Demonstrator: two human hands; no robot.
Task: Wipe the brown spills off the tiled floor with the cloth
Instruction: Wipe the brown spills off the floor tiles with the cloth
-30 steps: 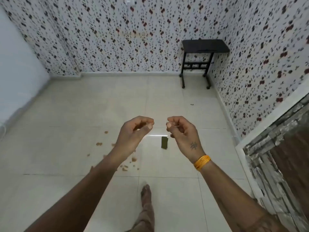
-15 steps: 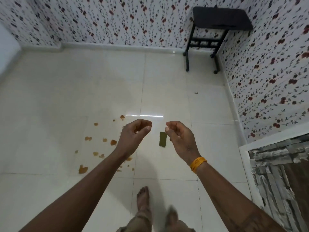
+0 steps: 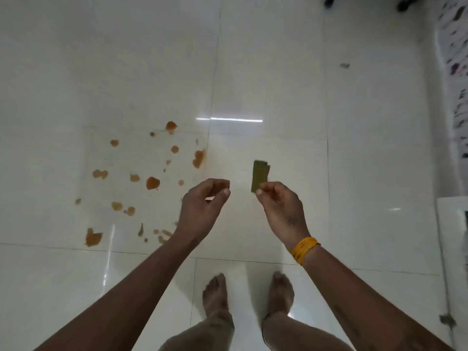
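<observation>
Several brown spills (image 3: 152,183) are scattered over the white tiled floor (image 3: 278,72), left of centre. A small folded olive-green cloth (image 3: 258,173) lies flat on the floor to the right of the spills. My left hand (image 3: 202,209) and my right hand (image 3: 281,209) are raised in front of me, fingers curled with thumb and forefinger pinched, and nothing visible in them. My right fingertips overlap the near end of the cloth in this view, but the cloth appears to rest on the floor below them. My right wrist wears orange bangles.
My bare feet (image 3: 215,292) stand on the tile below my hands. The feet of a black table (image 3: 329,1) show at the top edge. A patterned wall (image 3: 455,72) and a white frame (image 3: 450,249) run along the right. A small dark speck (image 3: 344,65) lies on the floor.
The view has tilted down from the walls and table to the floor. More spills and both feet have come into view. My hands keep the same pinched pose.
</observation>
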